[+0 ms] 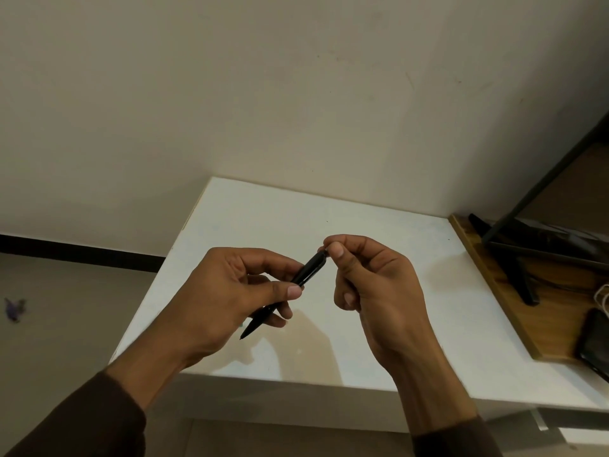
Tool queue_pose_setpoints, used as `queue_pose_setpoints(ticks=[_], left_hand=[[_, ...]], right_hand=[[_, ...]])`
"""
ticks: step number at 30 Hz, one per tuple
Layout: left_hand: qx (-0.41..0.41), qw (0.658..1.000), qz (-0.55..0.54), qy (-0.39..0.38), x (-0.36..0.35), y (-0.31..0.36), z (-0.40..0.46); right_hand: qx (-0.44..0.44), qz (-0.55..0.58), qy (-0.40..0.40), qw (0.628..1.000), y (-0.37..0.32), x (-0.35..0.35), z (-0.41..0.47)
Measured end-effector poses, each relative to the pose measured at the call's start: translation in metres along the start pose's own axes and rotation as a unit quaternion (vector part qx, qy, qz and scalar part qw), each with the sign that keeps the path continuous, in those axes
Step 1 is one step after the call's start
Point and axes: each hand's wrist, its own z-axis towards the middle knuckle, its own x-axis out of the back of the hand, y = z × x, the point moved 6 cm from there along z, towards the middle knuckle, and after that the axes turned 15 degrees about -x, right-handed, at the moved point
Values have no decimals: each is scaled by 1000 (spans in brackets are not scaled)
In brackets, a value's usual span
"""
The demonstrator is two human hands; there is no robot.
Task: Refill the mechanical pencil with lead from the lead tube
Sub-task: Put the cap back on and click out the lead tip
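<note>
Though the pencil (286, 293) lies in plain sight, I can't read its whole length: the left thumb covers the middle of the barrel, and the top end is buried under the right fingertips, so whether a cap or button sits there I cannot tell. What shows is a slim black barrel, slightly glossy, tilted with its pointed tip down and to the left and its top end up and to the right. I hold it in the air above the desk (412, 341), not touching the surface.

My left hand (230, 291) is closed around the lower barrel, thumb across the front and fingers curled behind. My right hand (369, 285) pinches the top end between thumb and forefinger, the other fingers folded into the palm.

I see no lead tube; if it is here, the hands hide it. The desk is white, its near right corner cut off by the frame. To the right, a wooden board (514, 301) carries a dark stand (514, 258) and a phone (596, 344), both partly out of view.
</note>
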Motion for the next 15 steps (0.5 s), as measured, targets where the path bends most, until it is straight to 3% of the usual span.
queue_pose_setpoints(ticks=[6, 15], left_hand=[[0, 1000, 9, 4, -1, 1, 0], [3, 999, 51, -1, 0, 2, -1]], right_hand=[[-20, 8, -21, 1000, 1, -1, 1], [-121, 90, -79, 985, 7, -3, 1]])
